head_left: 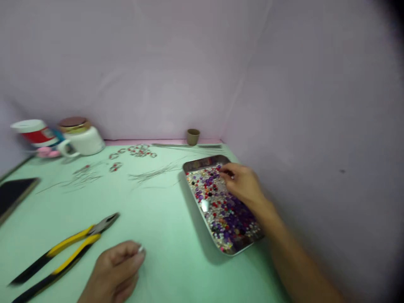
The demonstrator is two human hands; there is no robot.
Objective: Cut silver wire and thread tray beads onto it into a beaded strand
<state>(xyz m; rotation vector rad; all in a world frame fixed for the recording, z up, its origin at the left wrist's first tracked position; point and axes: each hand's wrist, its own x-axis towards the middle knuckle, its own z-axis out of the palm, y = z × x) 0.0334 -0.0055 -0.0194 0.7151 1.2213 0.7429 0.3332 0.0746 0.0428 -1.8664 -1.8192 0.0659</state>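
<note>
The shiny tray [206, 162] is under the right hand [241, 183]. Its long side runs away from the body, far end leaning left. Red, purple, white and black beads [208, 189] fill it. The right hand's fingers are close together; I can't tell if they hold a bead. The left hand [115, 271] pinches something tiny and white [140, 249], beside pliers [99, 228].

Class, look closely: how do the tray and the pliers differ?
The tray is a broad rounded rectangle, whereas the pliers are slim with spread handles. The tray holds many coloured beads; the pliers show yellow and black grips. The right hand reaches over the tray, while neither hand touches the pliers. Both rest on the green tabletop.
</note>
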